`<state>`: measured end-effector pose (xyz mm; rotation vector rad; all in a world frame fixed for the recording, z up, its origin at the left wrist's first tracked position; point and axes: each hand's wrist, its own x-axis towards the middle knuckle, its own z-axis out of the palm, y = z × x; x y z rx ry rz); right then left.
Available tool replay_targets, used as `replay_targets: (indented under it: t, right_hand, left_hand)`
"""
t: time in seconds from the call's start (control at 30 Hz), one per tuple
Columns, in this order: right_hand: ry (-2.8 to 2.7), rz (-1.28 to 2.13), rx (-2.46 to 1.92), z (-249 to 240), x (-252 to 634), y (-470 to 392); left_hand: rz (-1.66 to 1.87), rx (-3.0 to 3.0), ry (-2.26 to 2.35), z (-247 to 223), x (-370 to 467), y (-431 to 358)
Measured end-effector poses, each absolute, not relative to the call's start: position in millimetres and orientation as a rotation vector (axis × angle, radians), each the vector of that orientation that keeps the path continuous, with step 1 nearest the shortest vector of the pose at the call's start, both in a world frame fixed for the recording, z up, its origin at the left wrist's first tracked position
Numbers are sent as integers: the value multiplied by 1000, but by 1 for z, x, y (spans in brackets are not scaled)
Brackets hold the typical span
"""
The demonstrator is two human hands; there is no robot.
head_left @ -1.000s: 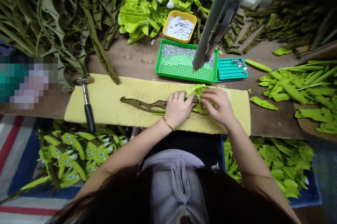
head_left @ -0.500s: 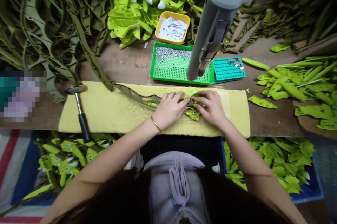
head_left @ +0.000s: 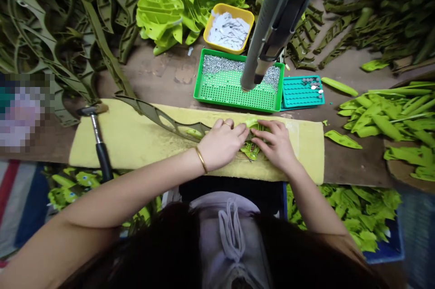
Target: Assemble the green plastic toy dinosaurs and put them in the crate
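On the yellow cloth pad (head_left: 136, 148), my left hand (head_left: 224, 146) presses down with fingers closed over the right end of a long olive plastic strip (head_left: 163, 121). That strip has scalloped openings and trails off to the left. My right hand (head_left: 278, 146) pinches at a small lime-green plastic part (head_left: 250, 149), which lies at the strip's end between both hands. My fingers hide where the two pieces meet. A ring and a gold bracelet (head_left: 201, 160) are on my left hand and wrist.
A grey electric screwdriver (head_left: 272, 31) hangs over a green tray (head_left: 234, 94) of small screws. Behind it stands a yellow tub (head_left: 208, 37) of white pieces; a teal tray (head_left: 301, 92) sits beside it. A hammer (head_left: 100, 144) lies left; lime-green parts (head_left: 384, 112) pile up right.
The view has shifted slightly, so the trays and screwdriver appear larger. Both hands stay at the same parts, with small finger movements; the left forearm lies flatter.
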<state>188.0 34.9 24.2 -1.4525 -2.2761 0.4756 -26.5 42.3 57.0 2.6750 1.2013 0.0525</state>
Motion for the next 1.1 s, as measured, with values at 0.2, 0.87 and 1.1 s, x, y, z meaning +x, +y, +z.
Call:
replay_targets:
  t: [0.2,0.87,1.1]
  right_hand:
    - [-2294,440,-1483,25,185,35]
    - [-2157,346,-1389,1,191,31]
    - [-2128,385,-1408,3,189,31]
  left_hand:
    - [149,2593,1076,42,-40,52]
    - [1424,357,1317,9,-84,14]
    - [1544,500,1369,9,-75,19]
